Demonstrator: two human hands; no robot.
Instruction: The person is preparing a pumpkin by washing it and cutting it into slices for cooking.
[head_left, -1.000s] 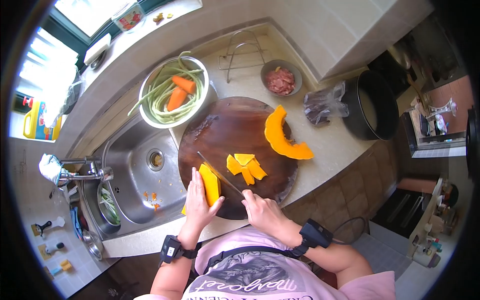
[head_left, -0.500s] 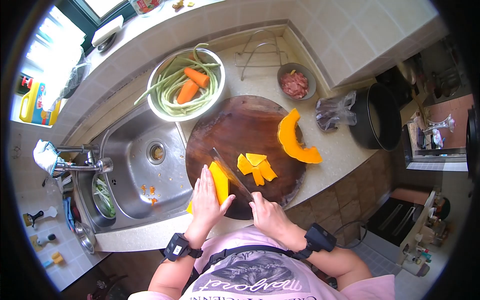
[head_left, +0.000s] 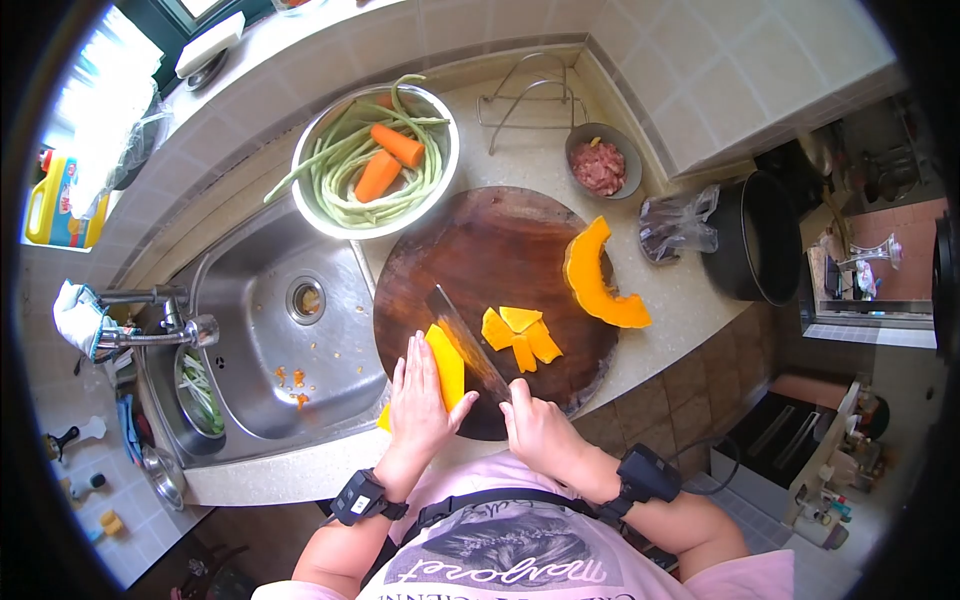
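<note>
Evidently, the cutting is only partly done: small pumpkin pieces (head_left: 521,321) are laid on the board (head_left: 480,240), a chunk (head_left: 449,372) is pinned under the flattened left hand (head_left: 420,405), the knife (head_left: 474,352) is gripped beside it by the right hand (head_left: 543,432), and the curved wedge (head_left: 590,279) is left unsliced.

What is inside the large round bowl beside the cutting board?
The bowl holds long green beans and carrot pieces, two lying in plain view. What lies beneath the beans is covered and cannot be seen.
</note>
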